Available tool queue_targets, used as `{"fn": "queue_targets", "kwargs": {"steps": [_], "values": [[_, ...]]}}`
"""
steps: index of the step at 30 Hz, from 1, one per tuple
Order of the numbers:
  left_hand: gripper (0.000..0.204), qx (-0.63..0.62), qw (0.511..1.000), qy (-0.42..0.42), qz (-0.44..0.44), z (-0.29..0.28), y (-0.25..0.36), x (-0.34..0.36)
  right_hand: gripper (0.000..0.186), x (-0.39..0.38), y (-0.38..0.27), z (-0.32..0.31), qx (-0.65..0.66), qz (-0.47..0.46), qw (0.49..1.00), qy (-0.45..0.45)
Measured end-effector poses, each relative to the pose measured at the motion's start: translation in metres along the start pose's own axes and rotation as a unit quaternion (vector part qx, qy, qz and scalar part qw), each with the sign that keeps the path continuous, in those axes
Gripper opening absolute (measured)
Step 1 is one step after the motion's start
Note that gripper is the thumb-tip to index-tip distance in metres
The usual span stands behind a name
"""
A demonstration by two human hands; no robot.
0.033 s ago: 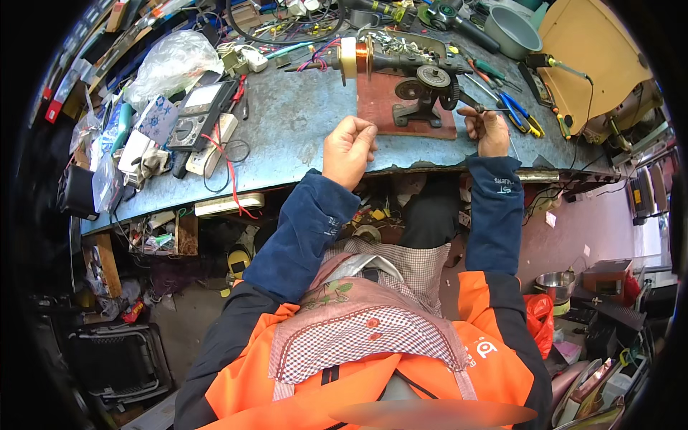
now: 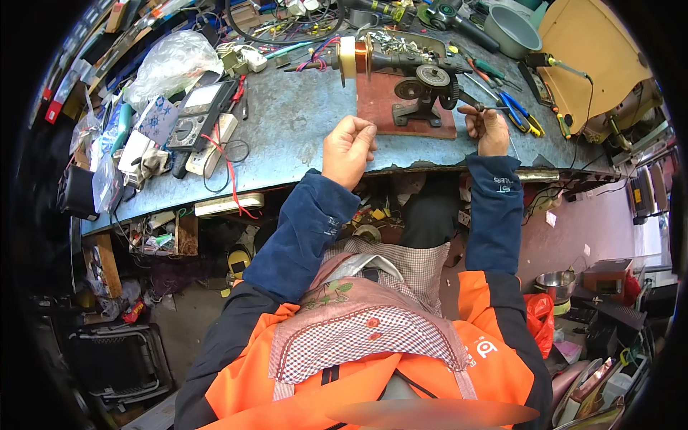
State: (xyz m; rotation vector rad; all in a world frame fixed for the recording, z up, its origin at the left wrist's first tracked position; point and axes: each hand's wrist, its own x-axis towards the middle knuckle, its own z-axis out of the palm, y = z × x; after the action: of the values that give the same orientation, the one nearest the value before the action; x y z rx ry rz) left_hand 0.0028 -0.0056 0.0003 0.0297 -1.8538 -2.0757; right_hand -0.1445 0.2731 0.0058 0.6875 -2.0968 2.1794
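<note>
A hand-cranked coil winder (image 2: 419, 93) stands on a reddish-brown board (image 2: 373, 107) near the bench's front edge. On its spindle, copper-coloured wire (image 2: 363, 56) is wound beside a pale cream block (image 2: 347, 57). Red and blue leads (image 2: 319, 59) hang at the spindle's left end. My right hand (image 2: 491, 135) is closed at the crank handle (image 2: 474, 106), right of the gears. Just left of the board's front corner, my left hand (image 2: 348, 149) is closed in a pinch below the coil. Whatever lies between those fingertips is too fine to make out.
A multimeter (image 2: 195, 118) with red leads and a clear plastic bag (image 2: 175, 68) lie to the left. Blue-and-yellow pliers (image 2: 522, 115), screwdrivers and a soldering iron (image 2: 566, 68) are at the right. Behind the winder sits a metal tray of small parts (image 2: 408, 44); a grey bowl (image 2: 513, 32) stands beyond.
The red and blue leads at the spindle's left end have shifted slightly. Both hands stay in nearly the same place.
</note>
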Motion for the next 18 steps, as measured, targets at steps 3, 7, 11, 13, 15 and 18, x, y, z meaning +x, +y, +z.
{"fn": "queue_targets", "kwargs": {"steps": [3, 7, 11, 13, 15, 18], "values": [[0.010, -0.011, 1.000, 0.000, 0.002, 0.001, 0.001, 0.001, 0.088, 0.004, 0.002, 0.003, 0.000, 0.005, 1.000, 0.023], [0.009, -0.001, 1.000, 0.006, -0.003, 0.002, -0.001, 0.002, 0.077, 0.008, 0.007, 0.014, 0.066, -0.019, 0.997, 0.047], [0.010, -0.008, 1.000, 0.011, -0.008, 0.003, -0.002, 0.003, 0.078, 0.005, 0.004, 0.019, 0.062, -0.032, 0.996, 0.062], [0.010, -0.005, 1.000, 0.011, -0.013, 0.003, 0.000, 0.002, 0.078, 0.005, 0.005, 0.018, 0.055, -0.038, 0.996, 0.056], [0.011, -0.003, 1.000, 0.014, -0.008, 0.003, -0.002, 0.001, 0.075, 0.005, 0.007, 0.017, 0.049, -0.037, 0.997, 0.043], [0.011, 0.007, 1.000, 0.017, 0.001, 0.003, -0.002, 0.001, 0.072, 0.004, 0.003, 0.017, 0.046, -0.044, 0.997, 0.035]]}}
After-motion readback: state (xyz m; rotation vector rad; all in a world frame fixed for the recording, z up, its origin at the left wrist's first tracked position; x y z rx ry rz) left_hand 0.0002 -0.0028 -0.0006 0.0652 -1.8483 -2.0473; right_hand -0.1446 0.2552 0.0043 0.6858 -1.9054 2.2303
